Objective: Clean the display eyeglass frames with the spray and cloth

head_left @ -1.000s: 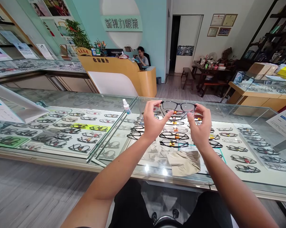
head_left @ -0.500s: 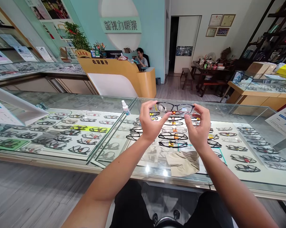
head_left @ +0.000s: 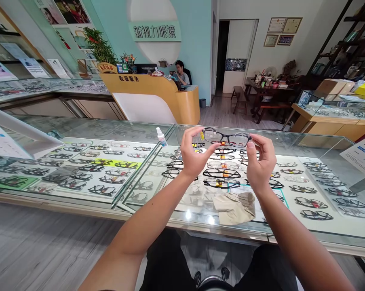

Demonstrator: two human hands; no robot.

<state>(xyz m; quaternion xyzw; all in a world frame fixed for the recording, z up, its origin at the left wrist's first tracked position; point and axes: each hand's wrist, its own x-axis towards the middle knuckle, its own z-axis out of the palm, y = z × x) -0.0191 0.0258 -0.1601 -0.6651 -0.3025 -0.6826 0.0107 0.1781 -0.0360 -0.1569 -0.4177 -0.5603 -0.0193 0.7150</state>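
Note:
A pair of dark-framed eyeglasses (head_left: 226,138) is held up above the glass display case (head_left: 176,221), lenses facing me and the right end slightly lower. My left hand (head_left: 194,155) grips the left end of the frame, its thumb pointing in below the lens. At the other end my right hand (head_left: 261,159) pinches the frame between thumb and fingers. A beige cloth (head_left: 235,208) lies crumpled on the glass in front of me. The white spray bottle (head_left: 161,137) stands upright on the case, left of my left hand.
Rows of eyeglasses (head_left: 221,173) lie under the glass. White sign stands are at the far left (head_left: 12,133) and right (head_left: 364,155). Beyond are a yellow reception counter (head_left: 186,105) with a seated person (head_left: 182,74) behind it, and a dark wooden table (head_left: 270,85) with benches.
The glasses have tilted, their right end dropping a little. My right hand has moved slightly right, and its thumb has shifted up to the frame's end.

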